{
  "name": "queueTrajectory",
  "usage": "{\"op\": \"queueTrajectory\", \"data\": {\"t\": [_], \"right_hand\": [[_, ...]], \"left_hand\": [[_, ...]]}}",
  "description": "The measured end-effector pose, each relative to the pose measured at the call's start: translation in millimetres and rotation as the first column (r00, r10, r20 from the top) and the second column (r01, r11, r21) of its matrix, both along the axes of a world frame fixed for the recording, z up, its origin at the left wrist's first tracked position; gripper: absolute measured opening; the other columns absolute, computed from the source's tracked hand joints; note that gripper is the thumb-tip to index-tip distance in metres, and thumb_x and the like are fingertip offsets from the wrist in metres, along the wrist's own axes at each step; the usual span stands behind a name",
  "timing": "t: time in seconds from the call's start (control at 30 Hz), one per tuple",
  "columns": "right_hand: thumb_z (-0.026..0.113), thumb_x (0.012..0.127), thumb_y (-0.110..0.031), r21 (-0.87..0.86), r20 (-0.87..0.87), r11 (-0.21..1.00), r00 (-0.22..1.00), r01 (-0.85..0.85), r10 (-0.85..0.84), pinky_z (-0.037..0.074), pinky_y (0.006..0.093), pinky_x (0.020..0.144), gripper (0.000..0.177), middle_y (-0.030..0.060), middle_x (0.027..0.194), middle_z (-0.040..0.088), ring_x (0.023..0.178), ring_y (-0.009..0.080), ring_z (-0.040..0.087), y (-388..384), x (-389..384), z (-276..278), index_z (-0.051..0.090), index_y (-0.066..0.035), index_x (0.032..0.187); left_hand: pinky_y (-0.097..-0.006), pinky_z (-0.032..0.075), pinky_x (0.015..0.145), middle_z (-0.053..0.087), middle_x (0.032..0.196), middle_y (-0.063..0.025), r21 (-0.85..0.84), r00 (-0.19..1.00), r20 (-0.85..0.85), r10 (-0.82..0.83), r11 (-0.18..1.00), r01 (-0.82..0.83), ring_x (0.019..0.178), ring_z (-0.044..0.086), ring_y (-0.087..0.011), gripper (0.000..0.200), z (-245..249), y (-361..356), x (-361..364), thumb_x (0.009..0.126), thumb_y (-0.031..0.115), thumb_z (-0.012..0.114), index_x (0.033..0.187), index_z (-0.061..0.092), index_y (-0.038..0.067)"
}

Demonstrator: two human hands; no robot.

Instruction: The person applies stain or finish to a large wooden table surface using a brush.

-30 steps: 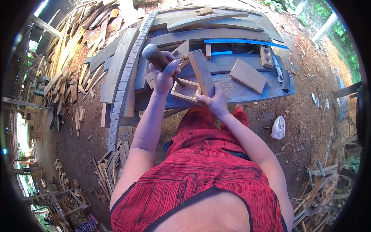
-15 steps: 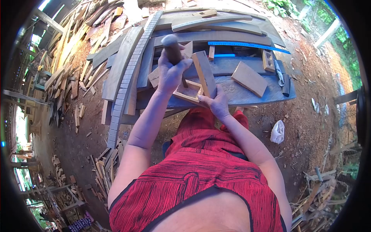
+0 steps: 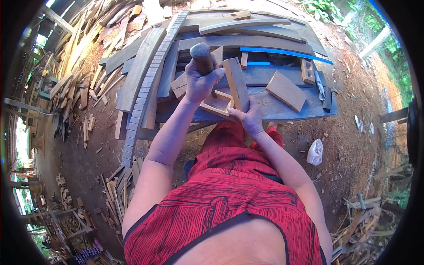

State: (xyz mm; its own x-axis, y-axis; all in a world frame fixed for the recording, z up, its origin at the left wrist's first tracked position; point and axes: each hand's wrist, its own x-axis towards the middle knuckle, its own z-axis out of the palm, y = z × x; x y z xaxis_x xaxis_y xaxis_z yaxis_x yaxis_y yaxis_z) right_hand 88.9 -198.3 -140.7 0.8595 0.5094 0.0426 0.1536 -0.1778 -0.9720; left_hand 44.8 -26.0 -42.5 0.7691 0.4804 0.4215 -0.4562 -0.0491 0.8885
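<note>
My left hand point(image 3: 199, 86) is closed in a fist around a chisel point(image 3: 202, 58). Its thick brown handle with a rounded grey end points up, and the thin shaft runs down toward a small hollowed wooden piece point(image 3: 211, 108) with a rectangular recess. My right hand point(image 3: 248, 118) grips the lower end of a wooden block point(image 3: 237, 84) that stands tilted beside the recess. The right thumb rests at the hollowed piece's near corner, while the other fingers are partly hidden behind the block. The shaft's tip is hidden below my left fist.
A plank bench point(image 3: 282, 112) carries a flat board point(image 3: 286, 91), a blue ruler point(image 3: 285, 54), a block with holes point(image 3: 308, 71) and a dark-handled tool point(image 3: 327, 98). A long segmented strip point(image 3: 148, 84) crosses its left side. A white bag point(image 3: 315, 152) lies on the ground.
My left hand and the chisel have shifted slightly right and down in view. My right hand keeps its grip on the block.
</note>
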Motion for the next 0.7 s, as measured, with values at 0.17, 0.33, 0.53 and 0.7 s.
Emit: {"op": "queueTrajectory", "data": {"t": [0.17,0.33,0.53,0.7], "right_hand": [[0.079,0.065,-0.029,0.047,-0.011,0.999,1.0,-0.008,0.008,0.049,0.0317,0.068,0.045,0.0101,0.082,0.063,0.073,0.0179,0.061,1,1,-6,0.054,-0.001,0.09],[0.079,0.066,-0.029,0.042,-0.007,0.999,1.0,-0.015,0.015,0.048,0.0318,0.068,0.045,0.0106,0.082,0.062,0.074,0.0188,0.061,0,1,-5,0.054,-0.001,0.091],[0.079,0.066,-0.03,0.02,0.01,0.999,1.0,-0.025,0.025,0.048,0.0326,0.069,0.047,0.0115,0.081,0.062,0.074,0.0196,0.061,0,2,-8,0.054,0.0,0.092],[0.079,0.065,-0.03,0.03,-0.009,0.999,1.0,-0.019,0.019,0.048,0.0328,0.069,0.047,0.0119,0.082,0.062,0.074,0.0199,0.061,0,2,-8,0.054,0.0,0.091]], "left_hand": [[-0.021,0.044,0.049,0.055,0.068,-0.0016,0.105,0.999,0.041,0.012,0.994,-0.016,0.053,0.053,-0.0079,0.017,-9,-4,-4,0.069,-0.001,0.068,0.077,0.054,0.004],[-0.0216,0.04,0.052,0.054,0.068,0.0012,0.003,0.982,0.178,0.062,0.998,-0.064,0.058,0.051,-0.0056,0.015,-8,-12,-13,0.071,-0.004,0.066,0.072,0.054,0.006],[-0.0208,0.039,0.054,0.054,0.068,0.0008,-0.044,0.993,0.11,0.042,0.998,-0.038,0.059,0.05,-0.0058,0.016,-4,-8,-16,0.07,-0.005,0.066,0.072,0.054,0.006],[-0.021,0.04,0.053,0.054,0.067,0.0018,0.024,0.99,0.135,0.03,0.999,-0.034,0.058,0.05,-0.0054,0.016,-5,-8,-15,0.069,-0.004,0.067,0.072,0.055,0.006]]}}
